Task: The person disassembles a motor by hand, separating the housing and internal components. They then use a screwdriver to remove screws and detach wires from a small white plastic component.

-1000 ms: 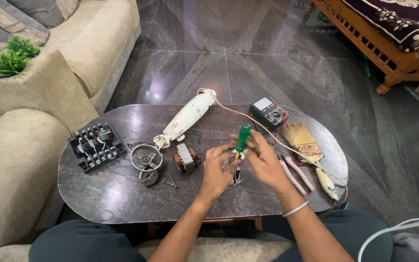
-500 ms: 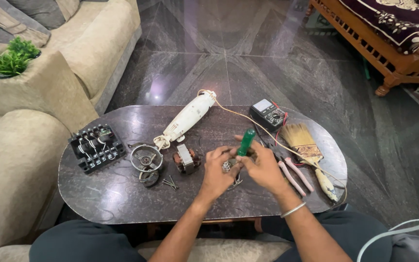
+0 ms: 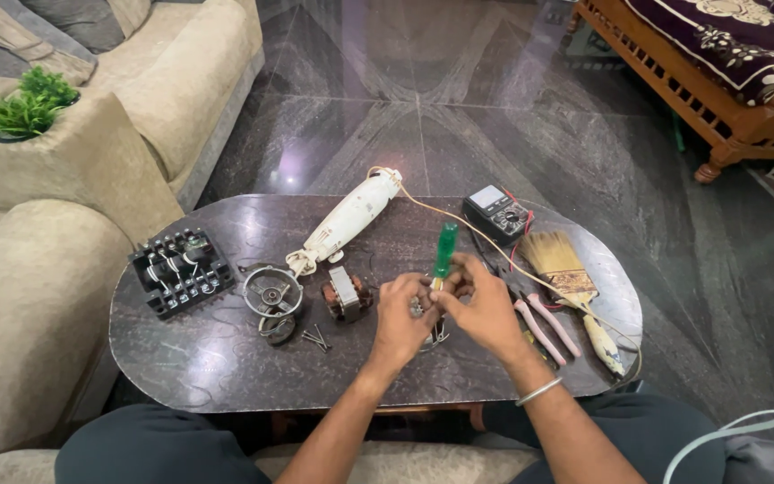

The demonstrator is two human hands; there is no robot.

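The right hand (image 3: 485, 309) grips a green-handled screwdriver (image 3: 444, 251) upright, fingers closed around it. The left hand (image 3: 402, 314) pinches a small metal part (image 3: 420, 309) above the tabletop (image 3: 226, 367). A motor core (image 3: 345, 294) lies at nine o'clock of it.

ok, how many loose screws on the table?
3 that I can make out: screws clustered just right of the small round part, left of the left hand. Others may be hidden under the hands.

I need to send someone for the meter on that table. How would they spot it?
On the dark oval table, look at the far edge, right of the white appliance body. The multimeter lies just beyond the paintbrush: the only dark box with a pale screen, dial and red lead.
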